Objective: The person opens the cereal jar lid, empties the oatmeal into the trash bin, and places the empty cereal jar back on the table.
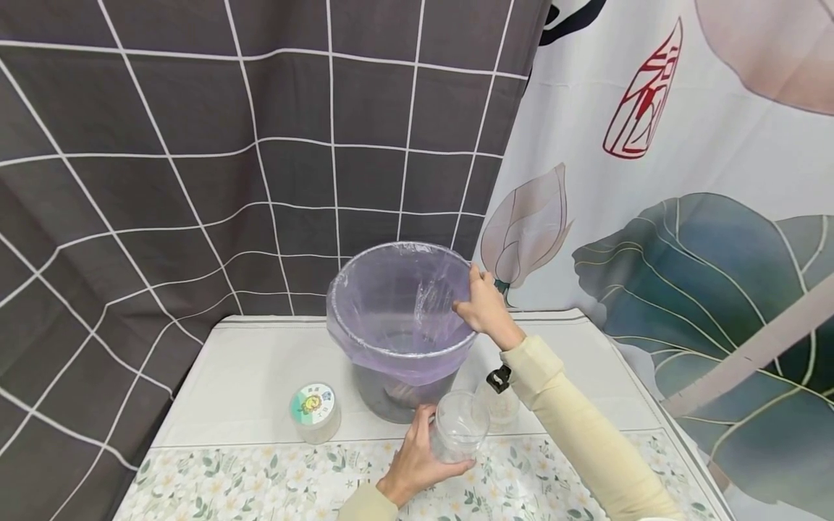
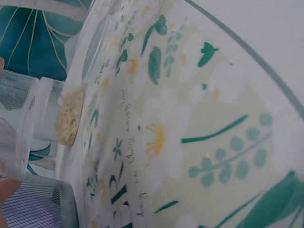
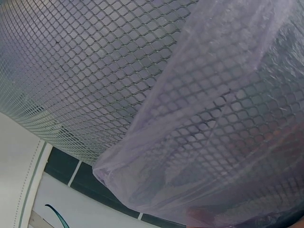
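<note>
My left hand [image 1: 417, 459] holds a clear plastic jar [image 1: 461, 423] at the front of the bin, with thumb and fingers round its sides. No contents show in the jar. A mesh trash can [image 1: 384, 398], lined with a thin purple bag [image 1: 391, 354], stands upright on the table. At the can's right side, my right hand [image 1: 485, 307] grips the rim over the folded bag edge. From the right wrist, the mesh wall [image 3: 85, 71] fills much of the view, with the bag's overhang [image 3: 156, 175] draped outside it.
A second clear jar [image 2: 71, 116] with beige contents stands behind the held one, partly hidden in the head view. To the can's left stands a jar with a green and white printed lid [image 1: 313, 404]. A floral cloth [image 1: 247, 477] covers the table's front; dark checked curtain [image 1: 293, 181] hangs behind.
</note>
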Available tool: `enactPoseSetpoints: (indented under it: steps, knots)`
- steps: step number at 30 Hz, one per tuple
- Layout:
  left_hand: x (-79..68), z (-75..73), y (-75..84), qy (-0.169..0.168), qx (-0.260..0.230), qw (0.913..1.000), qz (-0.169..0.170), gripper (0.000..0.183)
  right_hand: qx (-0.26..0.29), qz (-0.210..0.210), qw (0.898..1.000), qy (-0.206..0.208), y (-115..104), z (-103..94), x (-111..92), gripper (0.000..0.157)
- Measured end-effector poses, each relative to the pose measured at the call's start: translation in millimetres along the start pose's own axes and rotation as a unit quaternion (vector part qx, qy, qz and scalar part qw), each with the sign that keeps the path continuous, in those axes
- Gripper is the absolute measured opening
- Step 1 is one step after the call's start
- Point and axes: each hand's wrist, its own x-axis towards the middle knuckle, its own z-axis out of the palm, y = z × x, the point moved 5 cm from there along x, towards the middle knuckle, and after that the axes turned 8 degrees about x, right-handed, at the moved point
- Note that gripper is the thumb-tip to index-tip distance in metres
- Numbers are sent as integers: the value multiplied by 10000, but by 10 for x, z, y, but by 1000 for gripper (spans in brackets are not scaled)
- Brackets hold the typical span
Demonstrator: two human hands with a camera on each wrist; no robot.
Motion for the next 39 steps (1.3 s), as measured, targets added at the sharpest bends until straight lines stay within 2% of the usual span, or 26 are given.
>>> enactPoseSetpoints:
  steps: [6,11,20,39]
  knots:
    - [-61,69,-45,-117,-142,9998,59,90,16,-7,10000,-2,-19,-12,-7,89]
    - [-126,122,-100,-308,-24,9994,-160,93,35,-22,10000,16,-28,-17,-15,88]
    - [-156,165,-158,-270,156,9992,-267,94,17,8,10000,5,-31,-15,-21,88]
    - [-196,245,-261,-510,365,9950,-776,90,75,50,10000,-8,-20,-12,-16,89]
